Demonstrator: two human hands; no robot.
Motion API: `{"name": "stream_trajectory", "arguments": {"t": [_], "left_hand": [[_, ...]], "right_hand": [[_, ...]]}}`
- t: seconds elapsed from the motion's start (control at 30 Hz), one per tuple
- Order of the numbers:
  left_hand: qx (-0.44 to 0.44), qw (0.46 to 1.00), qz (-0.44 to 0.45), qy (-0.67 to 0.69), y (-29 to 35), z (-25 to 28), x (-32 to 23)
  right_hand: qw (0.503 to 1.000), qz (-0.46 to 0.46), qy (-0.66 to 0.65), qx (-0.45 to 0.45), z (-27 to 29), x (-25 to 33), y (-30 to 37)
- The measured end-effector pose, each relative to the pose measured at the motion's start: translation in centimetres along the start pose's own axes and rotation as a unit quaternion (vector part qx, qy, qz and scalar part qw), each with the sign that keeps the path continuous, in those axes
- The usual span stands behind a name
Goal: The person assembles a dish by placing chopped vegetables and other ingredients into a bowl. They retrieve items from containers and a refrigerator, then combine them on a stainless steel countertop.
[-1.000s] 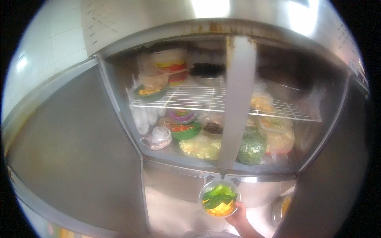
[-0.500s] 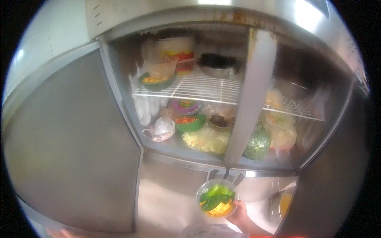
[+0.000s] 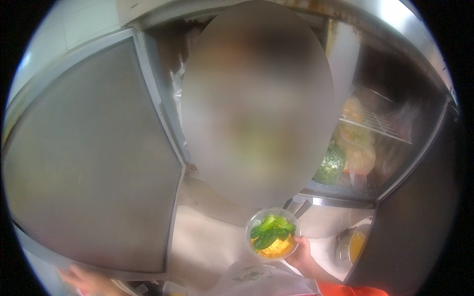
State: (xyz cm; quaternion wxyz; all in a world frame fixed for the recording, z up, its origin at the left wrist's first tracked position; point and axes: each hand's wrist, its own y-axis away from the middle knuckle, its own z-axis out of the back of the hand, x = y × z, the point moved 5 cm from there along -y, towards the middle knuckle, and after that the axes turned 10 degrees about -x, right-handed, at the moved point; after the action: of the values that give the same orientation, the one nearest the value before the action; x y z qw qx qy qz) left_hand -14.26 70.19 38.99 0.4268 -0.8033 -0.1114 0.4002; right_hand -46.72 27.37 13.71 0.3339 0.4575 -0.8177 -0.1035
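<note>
My right hand [image 3: 302, 252] grips the side of a clear plastic bowl [image 3: 251, 240]. Green leafy vegetables [image 3: 272, 230] lie in it beside a yellow, scrambled-egg-like food [image 3: 274, 247]. The bowl is in front of an open steel refrigerator, below its door opening. At the lower left, my left hand [image 3: 85, 280] is by the bottom edge of the open left door [image 3: 98, 158]. Its fingers look stretched out and hold nothing that I can see; whether they touch the door, I cannot tell.
A blurred patch hides most of the left compartment. In the right one, a green-skinned round vegetable [image 3: 330, 166] and bagged food [image 3: 359, 157] sit under a wire shelf [image 3: 377, 123]. The dark right door [image 3: 419, 207] stands open. A metal pot [image 3: 344, 249] with yellow contents is beside it.
My left hand has come further into view at the lower left, by the door's bottom edge. The bowl stays in my right hand. The view has shifted slightly, and the blurred patch now covers the left compartment.
</note>
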Motion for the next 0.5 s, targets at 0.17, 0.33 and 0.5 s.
{"name": "stream_trajectory", "arguments": {"t": [0.17, 0.33, 0.5], "left_hand": [[-0.016, 1.0, -0.021, 0.016, 0.7, 0.3, 0.6], [-0.03, 0.997, -0.058, -0.044, 0.7, 0.4, 1.7], [-0.093, 0.969, -0.151, -0.174, 1.9, 0.8, -0.7]], "right_hand": [[1.0, 0.005, -0.014, 0.016, 0.2, -1.0, 0.1], [0.999, 0.033, -0.026, 0.006, 1.1, -1.6, 0.1], [0.997, 0.072, -0.037, -0.009, 3.6, -1.6, -0.2]]}}
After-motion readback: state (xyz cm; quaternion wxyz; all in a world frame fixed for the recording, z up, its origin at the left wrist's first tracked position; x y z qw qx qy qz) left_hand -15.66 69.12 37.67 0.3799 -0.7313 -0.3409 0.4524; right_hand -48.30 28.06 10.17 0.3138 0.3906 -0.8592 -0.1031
